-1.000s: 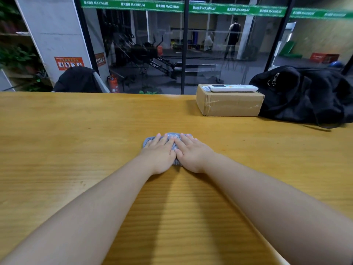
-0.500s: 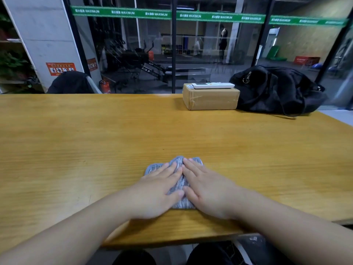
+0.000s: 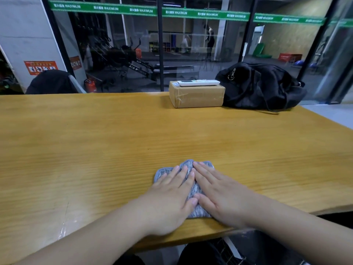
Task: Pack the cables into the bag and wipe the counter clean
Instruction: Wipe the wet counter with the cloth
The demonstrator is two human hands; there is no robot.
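A small grey cloth (image 3: 188, 167) lies flat on the wooden counter (image 3: 95, 142), close to its near edge. My left hand (image 3: 168, 197) presses on its left half with straight fingers. My right hand (image 3: 221, 196) presses on its right half the same way, thumbs nearly touching. Most of the cloth is hidden under my palms. The black bag (image 3: 261, 87) sits at the far right corner of the counter, slumped, with a strap trailing toward me. No cables are in sight.
A brown cardboard box (image 3: 196, 96) stands at the far edge just left of the bag, with a white remote control (image 3: 198, 82) on top. Behind the counter is a glass wall. The counter's right end (image 3: 324, 121) lies beyond the bag.
Both hands have drawn the cloth back across the counter toward me, from its middle to near the front edge. The counter's front edge and my lap have come into view.
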